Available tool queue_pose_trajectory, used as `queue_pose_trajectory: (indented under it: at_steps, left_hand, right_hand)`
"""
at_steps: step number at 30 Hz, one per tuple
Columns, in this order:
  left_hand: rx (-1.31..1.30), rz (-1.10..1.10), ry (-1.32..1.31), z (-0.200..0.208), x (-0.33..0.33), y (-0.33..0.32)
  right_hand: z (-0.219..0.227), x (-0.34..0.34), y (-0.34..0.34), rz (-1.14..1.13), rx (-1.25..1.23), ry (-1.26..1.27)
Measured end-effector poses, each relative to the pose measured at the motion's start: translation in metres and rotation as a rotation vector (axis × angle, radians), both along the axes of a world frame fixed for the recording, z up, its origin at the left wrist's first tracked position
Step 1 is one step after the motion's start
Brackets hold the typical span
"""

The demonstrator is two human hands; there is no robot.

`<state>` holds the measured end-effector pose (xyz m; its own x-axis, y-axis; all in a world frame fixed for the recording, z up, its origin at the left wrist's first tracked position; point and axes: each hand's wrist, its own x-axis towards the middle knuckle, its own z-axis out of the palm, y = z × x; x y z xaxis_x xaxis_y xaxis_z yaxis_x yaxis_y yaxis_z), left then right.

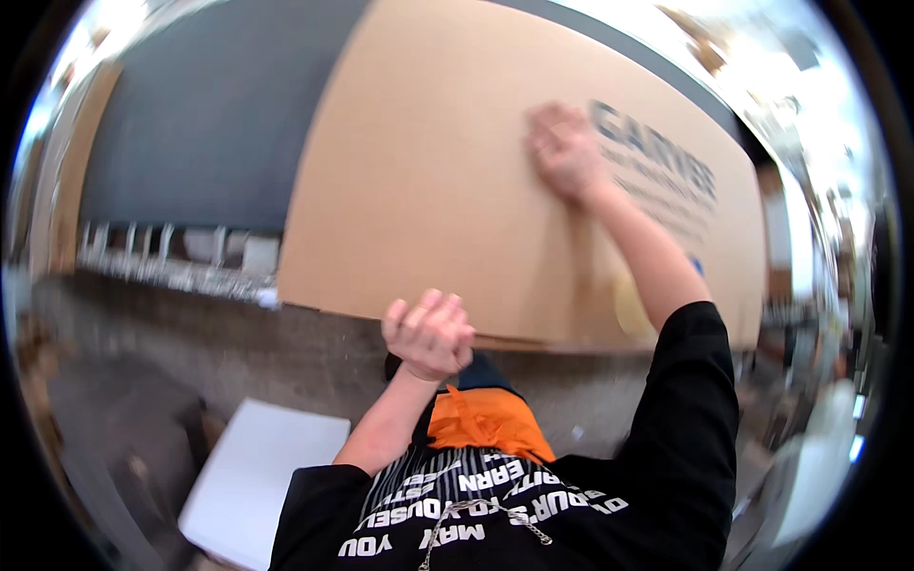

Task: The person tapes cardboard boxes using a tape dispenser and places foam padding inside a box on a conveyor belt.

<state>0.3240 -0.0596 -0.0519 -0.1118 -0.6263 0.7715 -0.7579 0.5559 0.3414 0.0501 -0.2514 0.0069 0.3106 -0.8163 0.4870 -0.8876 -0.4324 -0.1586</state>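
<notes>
A large flat brown cardboard box (428,162) with dark print on its right side lies in front of me. Over its middle is my right hand (566,157), close to the printed letters. Motion smears its fingers, so their grip is unclear, as is whether they touch the board. My left hand (430,338) is held at the box's near edge, fingers curled into the palm. Anything inside that closed hand is hidden.
A dark grey panel (209,114) extends left of the box, above a row of light metal slats (176,271). A white flat board (262,481) lies low at the left. Blurred goods and shelving line the right side. Concrete floor (324,381) shows below.
</notes>
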Motion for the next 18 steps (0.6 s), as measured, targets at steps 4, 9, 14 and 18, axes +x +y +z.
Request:
queue_pose_trajectory:
  at_steps: [4, 9, 14, 18]
  left_hand:
    - [0.011, 0.001, 0.132, 0.002, -0.010, 0.000]
    - [-0.017, 0.037, 0.183, -0.007, -0.002, 0.010]
    - [0.002, 0.105, 0.204, 0.005, -0.004, 0.019]
    - [-0.090, 0.112, 0.217, -0.005, -0.010, 0.020]
  right_hand:
    - [-0.034, -0.096, -0.193, -0.338, 0.289, 0.317]
    - [-0.040, -0.093, -0.300, -0.329, 0.586, 0.022]
    - [-0.046, -0.082, -0.330, -0.318, 0.509, 0.035]
    - [-0.066, -0.090, -0.344, -0.351, 0.409, 0.064]
